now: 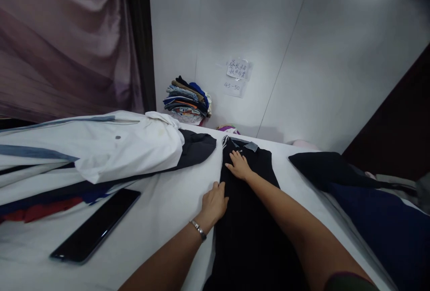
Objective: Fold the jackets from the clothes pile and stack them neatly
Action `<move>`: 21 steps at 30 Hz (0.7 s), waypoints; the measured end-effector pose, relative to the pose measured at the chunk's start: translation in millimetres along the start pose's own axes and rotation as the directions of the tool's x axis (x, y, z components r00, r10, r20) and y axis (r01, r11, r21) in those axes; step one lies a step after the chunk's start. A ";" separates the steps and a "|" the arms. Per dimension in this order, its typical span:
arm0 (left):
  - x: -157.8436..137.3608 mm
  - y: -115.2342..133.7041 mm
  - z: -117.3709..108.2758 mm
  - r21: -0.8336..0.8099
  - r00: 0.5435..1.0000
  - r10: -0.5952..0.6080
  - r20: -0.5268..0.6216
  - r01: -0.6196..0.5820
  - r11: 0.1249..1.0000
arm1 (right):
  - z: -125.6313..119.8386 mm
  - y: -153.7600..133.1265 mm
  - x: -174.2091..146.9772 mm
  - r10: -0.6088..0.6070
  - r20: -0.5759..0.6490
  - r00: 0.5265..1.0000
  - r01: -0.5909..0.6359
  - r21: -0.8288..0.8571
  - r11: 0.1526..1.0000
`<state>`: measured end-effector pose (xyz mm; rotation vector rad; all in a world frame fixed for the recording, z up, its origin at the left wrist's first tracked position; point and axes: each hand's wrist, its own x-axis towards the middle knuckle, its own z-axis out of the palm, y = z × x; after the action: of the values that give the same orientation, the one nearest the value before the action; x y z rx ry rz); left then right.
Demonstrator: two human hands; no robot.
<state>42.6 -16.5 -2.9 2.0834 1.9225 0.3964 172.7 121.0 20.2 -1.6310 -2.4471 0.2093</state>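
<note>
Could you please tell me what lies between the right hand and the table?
In the head view, a black shirt lies under the right hand, on the table; the left hand is at the shirt's edge.

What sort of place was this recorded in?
Likely a clothing workroom or sorting area: a black garment lies flat on a white table, a stack of folded clothes sits by the wall, and a handwritten paper there reads 45-50.

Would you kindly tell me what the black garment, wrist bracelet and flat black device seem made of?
Black garment: matte cloth, softly draped, fibre unclear. Wrist bracelet: probably polished metal, silvery with glints. Flat black device: likely a glossy glass front, smooth and shiny.
</note>
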 end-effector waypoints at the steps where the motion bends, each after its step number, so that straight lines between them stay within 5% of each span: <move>1: -0.2 -0.2 0.3 -0.003 1.000 0.000 -0.001 0.000 1.000 | 1.5 0.6 14.3 0.023 0.001 1.000 -0.023 -0.019 1.000; 9: -0.6 -3.0 6.7 -0.024 1.000 0.025 -0.019 -0.025 0.999 | 28.2 13.9 90.1 0.142 0.138 0.980 -0.134 -0.064 0.989; 15: -0.1 -1.4 4.2 -0.010 1.000 0.012 0.009 -0.012 1.000 | 46.4 22.2 93.9 0.146 0.185 0.972 -0.143 -0.027 0.989; 21: 0.6 -1.4 -0.3 -0.014 0.999 0.026 0.029 -0.025 1.000 | 16.9 18.7 73.0 0.106 0.176 0.979 -0.109 0.006 0.994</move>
<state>41.2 -15.7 -3.1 2.0958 1.8738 0.3815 158.1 195.5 5.6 -1.8119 -2.4753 0.4037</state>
